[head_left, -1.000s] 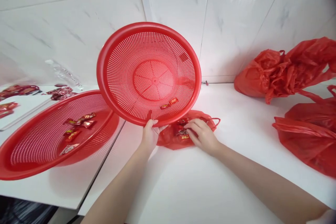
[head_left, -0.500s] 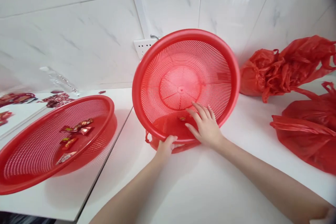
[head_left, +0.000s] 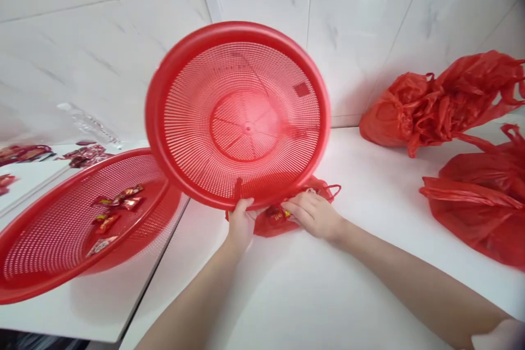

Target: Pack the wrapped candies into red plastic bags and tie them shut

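My left hand (head_left: 240, 225) grips the lower rim of a round red mesh basket (head_left: 192, 115) and holds it tilted up on edge, its inside facing me. Nothing shows inside the basket. Just below the rim a small red plastic bag (head_left: 275, 220) with wrapped candies lies on the white tabletop. My right hand (head_left: 314, 212) rests on that bag with its fingers curled onto the bag's mouth and the candies there.
A second red mesh basket (head_left: 45, 240) sits at the left on another white table and holds several wrapped candies (head_left: 117, 205). More candies lie at the far left. Two large red plastic bags (head_left: 435, 104) (head_left: 484, 197) lie at the right by the tiled wall.
The tilted basket swung right and down over the bag while my right hand reached into it, then lifted back left. The candies seen in it before are gone; my right hand is back on the bag.
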`<state>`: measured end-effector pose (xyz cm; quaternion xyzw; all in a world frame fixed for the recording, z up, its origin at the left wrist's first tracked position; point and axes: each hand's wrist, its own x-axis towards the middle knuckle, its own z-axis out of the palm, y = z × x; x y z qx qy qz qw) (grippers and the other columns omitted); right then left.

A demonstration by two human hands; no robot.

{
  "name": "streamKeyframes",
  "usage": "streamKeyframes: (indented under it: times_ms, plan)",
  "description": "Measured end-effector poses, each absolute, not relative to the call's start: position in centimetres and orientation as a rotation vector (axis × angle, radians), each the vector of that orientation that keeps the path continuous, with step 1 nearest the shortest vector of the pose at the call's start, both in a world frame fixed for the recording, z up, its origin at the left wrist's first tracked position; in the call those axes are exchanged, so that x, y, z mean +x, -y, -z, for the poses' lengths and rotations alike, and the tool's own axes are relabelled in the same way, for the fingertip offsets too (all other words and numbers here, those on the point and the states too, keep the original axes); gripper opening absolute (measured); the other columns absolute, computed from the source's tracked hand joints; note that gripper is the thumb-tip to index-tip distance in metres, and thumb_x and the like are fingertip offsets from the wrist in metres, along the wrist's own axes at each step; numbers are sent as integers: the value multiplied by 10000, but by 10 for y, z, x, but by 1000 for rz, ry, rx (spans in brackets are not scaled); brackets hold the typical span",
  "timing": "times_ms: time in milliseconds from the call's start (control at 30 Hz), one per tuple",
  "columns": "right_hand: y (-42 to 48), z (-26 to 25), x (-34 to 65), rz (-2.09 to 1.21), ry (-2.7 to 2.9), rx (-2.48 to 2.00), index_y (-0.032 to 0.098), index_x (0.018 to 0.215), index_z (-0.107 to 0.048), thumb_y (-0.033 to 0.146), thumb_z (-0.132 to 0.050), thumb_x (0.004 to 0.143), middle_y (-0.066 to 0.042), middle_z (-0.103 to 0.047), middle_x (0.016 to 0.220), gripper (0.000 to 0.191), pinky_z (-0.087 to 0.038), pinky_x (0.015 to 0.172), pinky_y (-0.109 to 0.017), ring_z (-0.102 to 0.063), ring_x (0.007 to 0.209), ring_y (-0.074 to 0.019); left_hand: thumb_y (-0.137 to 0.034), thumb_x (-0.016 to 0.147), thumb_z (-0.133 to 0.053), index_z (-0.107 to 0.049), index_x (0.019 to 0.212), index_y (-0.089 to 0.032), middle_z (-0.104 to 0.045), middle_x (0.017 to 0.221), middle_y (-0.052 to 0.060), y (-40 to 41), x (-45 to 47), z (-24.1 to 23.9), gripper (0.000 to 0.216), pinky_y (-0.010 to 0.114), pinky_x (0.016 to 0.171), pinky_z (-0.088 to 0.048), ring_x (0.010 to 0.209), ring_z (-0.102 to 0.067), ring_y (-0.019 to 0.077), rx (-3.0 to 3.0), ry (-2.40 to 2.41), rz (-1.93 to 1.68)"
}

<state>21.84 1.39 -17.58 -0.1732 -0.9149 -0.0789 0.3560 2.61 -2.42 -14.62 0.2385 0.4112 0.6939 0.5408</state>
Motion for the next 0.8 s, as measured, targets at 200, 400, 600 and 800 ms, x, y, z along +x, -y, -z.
streamKeyframes:
  times_ms: [200,400,600,800]
  plan:
    - [-5,179,210,75,2399,-492,154,1111,-646,183,-422,980,-67,-683,871,261,-519,682,-296,-629,775,-180,-179,634,-616,-621,771,-186,-727,850,21,6,-9,144,138,377,865,-543,918,-686,208,551,-1020,-1877]
    - [-25,194,215,-69,2307,-805,192,1102,-664,279,-424,986,-92,-679,901,281,-551,778,-362,-643,842,-204,-181,641,-599,-611,714,-181,-706,781,13,7,-13,138,73,372,839,-549,860,-683,198,545,-1011,-1906]
    - [-34,199,219,-325,2089,-962,243,1345,-505,122,-466,893,-122,-543,1285,469,-501,998,-475,-547,1201,-254,-190,645,-594,-630,762,-188,-709,817,27,11,-5,136,123,393,835,-547,910,-685,235,581,-1030,-1859]
    - [-37,202,219,-503,1863,-1004,238,1318,-512,110,-420,892,-107,-546,1371,455,-474,1036,-487,-532,1260,-247,-182,629,-609,-626,765,-185,-699,808,25,13,-1,136,137,428,869,-537,960,-679,260,566,-1014,-1827]
